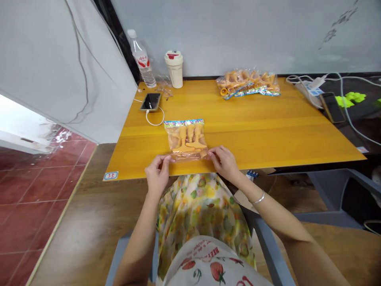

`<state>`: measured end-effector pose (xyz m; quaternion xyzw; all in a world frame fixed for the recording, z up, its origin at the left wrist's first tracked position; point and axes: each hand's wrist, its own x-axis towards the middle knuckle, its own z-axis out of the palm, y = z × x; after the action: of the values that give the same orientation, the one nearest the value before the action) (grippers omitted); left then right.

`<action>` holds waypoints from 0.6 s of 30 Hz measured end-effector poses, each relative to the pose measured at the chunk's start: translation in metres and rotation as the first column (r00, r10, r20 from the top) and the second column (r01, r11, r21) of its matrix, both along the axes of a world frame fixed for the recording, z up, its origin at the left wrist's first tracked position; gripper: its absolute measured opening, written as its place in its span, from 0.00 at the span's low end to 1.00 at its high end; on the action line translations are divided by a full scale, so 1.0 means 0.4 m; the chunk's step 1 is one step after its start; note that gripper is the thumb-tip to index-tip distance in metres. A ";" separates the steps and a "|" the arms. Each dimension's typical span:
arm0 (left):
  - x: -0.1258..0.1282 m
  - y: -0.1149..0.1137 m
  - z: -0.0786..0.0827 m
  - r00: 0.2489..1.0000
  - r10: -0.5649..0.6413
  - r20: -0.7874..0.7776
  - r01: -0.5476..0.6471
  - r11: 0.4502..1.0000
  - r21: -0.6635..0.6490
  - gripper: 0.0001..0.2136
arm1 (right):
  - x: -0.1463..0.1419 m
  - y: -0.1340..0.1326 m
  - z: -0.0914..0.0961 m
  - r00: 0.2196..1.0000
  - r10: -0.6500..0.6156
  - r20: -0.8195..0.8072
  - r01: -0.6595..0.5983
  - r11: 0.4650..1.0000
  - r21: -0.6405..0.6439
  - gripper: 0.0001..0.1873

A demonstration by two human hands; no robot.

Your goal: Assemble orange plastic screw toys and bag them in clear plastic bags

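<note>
Clear plastic bag (186, 140) (orange moulded pieces inside) pinched by both hands.

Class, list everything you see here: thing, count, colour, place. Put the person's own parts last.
table: one, yellow wood, fills the middle
bag: one, clear with orange pieces inside, near table edge
pile of bags: several, same kind, far edge
bottle: one, clear, red label, far left corner
cup: one, white, red lid, beside bottle
phone: one, dark, on white cable, left side
power strip: one, white, right of table
green blocks: a few, far right
bracelet: one, silver, right wrist
left hand: pinches bag's near left corner
right hand: pinches bag's near right corner
</note>
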<state>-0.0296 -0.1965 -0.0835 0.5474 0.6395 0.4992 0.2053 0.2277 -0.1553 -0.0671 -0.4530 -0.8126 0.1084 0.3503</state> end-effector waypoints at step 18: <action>0.011 0.026 -0.008 0.952 0.154 -0.264 -0.107 0.977 0.184 0.05 | -0.020 0.085 0.008 0.987 -0.033 -0.157 -0.064 0.819 -0.570 0.09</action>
<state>-0.0253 -0.1859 -0.0866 0.5836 0.6526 0.4821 0.0339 0.2198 -0.1213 -0.0639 -0.5205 -0.7153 0.3863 0.2611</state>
